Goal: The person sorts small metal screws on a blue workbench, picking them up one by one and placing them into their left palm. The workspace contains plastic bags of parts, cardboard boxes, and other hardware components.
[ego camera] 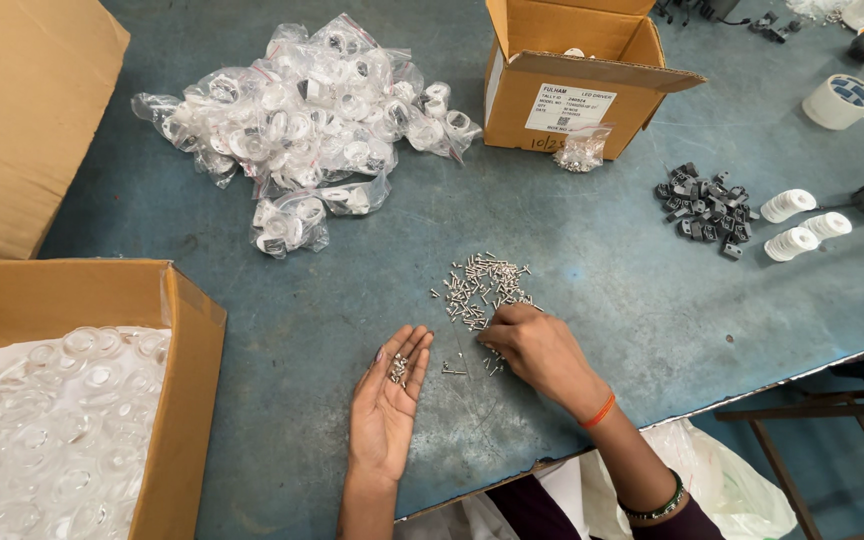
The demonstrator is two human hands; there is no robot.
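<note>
Steel screws (398, 369) sit loose in our left hand (386, 400), palm up and fingers spread, so a tilt could spill them. Our right hand (538, 348) pinches at the screw pile (480, 287) on the table (612, 270); careless sweeping could scatter it. Farther off lie bagged lenses (302, 120) and 1 box (574, 85).

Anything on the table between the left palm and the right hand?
Head view: a few loose screws lie on the table between the left hand and right hand.
</note>
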